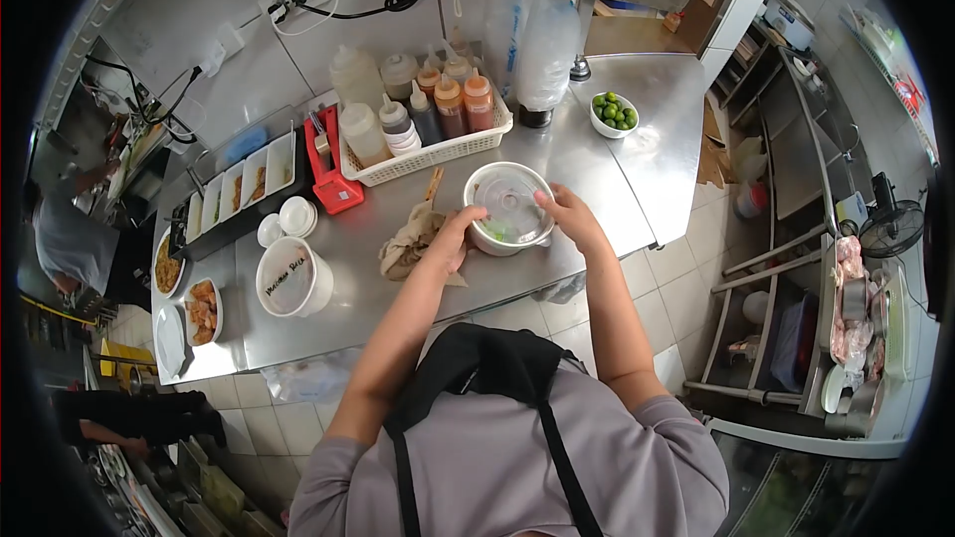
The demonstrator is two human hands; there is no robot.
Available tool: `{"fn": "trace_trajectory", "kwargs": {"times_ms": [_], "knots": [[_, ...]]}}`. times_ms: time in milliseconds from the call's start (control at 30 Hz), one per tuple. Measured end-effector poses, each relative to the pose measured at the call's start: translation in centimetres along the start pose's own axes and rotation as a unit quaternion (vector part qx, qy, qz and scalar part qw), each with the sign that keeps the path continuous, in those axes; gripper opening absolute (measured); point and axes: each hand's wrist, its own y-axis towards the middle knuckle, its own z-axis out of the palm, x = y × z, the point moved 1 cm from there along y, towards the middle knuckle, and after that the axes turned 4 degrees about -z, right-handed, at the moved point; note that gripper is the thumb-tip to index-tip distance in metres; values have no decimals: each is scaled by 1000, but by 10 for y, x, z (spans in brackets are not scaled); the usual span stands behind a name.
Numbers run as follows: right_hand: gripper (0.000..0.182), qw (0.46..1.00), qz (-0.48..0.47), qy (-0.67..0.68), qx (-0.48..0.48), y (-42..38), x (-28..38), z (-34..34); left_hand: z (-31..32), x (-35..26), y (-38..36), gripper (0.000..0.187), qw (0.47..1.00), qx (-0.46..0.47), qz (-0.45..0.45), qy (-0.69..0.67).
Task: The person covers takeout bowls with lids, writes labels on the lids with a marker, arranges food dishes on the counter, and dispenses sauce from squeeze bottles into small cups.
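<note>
A round white takeout bowl [479,241] with a clear plastic lid [505,197] stands near the front edge of the steel table, some green showing through the lid. My left hand [458,237] grips its left side, the thumb on the lid's rim. On the opposite side my right hand [573,214] is closed round the edge, thumb also on top of the lid. A crumpled beige cloth [410,239] lies just left of my left hand, with a wooden-looking stick [435,184] behind it.
Behind the bowl sits a white basket [428,158] of squeeze bottles. A bowl of green limes [614,116] is at the right. To the left are a red tool [336,164], a labelled white tub [295,278], ingredient trays [251,179] and a dish of orange-brown pieces [204,312]. Other people stand farther left.
</note>
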Motion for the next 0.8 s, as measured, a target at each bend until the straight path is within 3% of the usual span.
{"fn": "trace_trajectory", "kwargs": {"times_ms": [67,167,267,300,500,600,700,800], "knots": [[65,973,-129,-130,-141,-4,6,5,0,-1,-1,71,999,-15,-9,30],[57,869,-349,-345,-69,-36,30,40,-14,13,17,79,999,-14,-18,48],[50,824,-364,-434,-4,-56,29,64,-13,12,17,77,998,-15,22,63],[49,848,-339,-407,10,-55,32,57,-11,15,15,76,996,-28,22,79],[47,873,-313,-364,-78,-34,22,35,-1,3,3,72,974,-53,70,208],[45,914,-215,-297,-175,-2,17,22,-2,2,3,73,965,-43,66,249],[44,965,12,-260,-40,23,18,10,-1,4,-3,73,933,-63,54,350],[42,945,-27,-313,-91,26,16,16,-4,11,-1,71,893,-112,57,432]]}}
